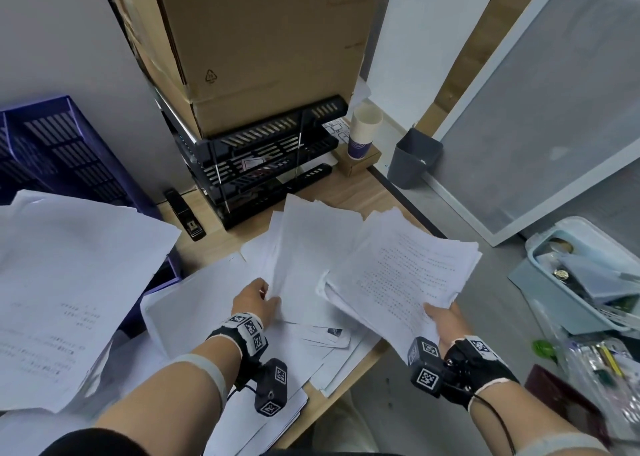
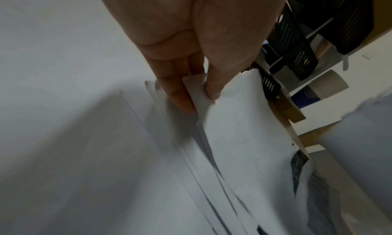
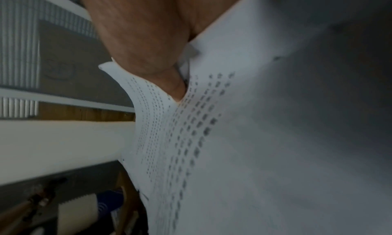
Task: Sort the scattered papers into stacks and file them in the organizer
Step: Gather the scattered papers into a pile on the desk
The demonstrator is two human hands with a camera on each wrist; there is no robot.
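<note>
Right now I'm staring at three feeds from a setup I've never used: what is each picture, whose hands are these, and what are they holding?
No machine here: a person works bare-handed, with a camera strapped to each wrist. The big picture comes from a head camera looking down at a wooden desk. The other two look along each hand from the wrist.

The left hand pinches the corner of a few white sheets between thumb and fingers, clearest in the left wrist view. The right hand grips a thicker printed stack, thumb on top.

More loose papers cover the desk. Behind stand a black tiered organizer under a cardboard box, a stapler, a paper cup and a purple tray.
</note>
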